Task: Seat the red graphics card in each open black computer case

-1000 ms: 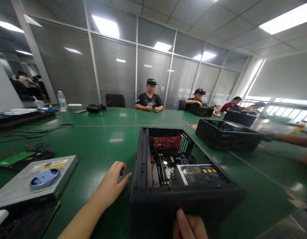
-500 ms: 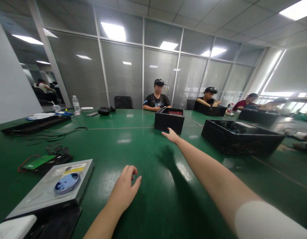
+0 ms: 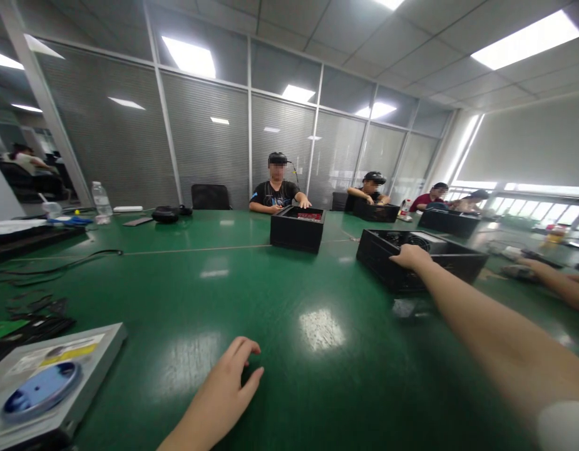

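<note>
Right hand [image 3: 411, 256] on black case [image 3: 418, 268]; no legible writing.

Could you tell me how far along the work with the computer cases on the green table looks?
Done: one open case sits across the table by a seated person. In hand: the right hand rests on the nearer black case; the left hand lies on the table. Left: that case is not lifted.

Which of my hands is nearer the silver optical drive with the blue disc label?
Left. The left hand rests just right of the silver optical drive; the right hand is far across the table.
</note>
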